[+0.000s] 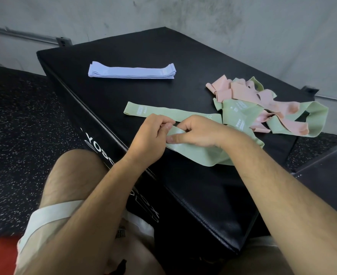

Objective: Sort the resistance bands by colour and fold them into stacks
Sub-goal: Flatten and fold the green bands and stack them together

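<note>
Beyond the knee [74, 175], left hand [149, 139] and right hand [199, 133] pinch a green band [193, 153] mid-fold; next it likely needs squaring onto the flat band [143, 111].

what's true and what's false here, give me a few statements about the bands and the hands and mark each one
1. The lilac bands lie folded in one neat stack on the black box. True.
2. Both hands hold a pink band. False: the left hand and the right hand pinch a green band.
3. The tangled pile at the right mixes pink and green bands. True.
4. The lilac stack touches the tangled pile. False: bare box top lies between them.
5. A flat green strip lies on the box just beyond the hands. True.
</note>
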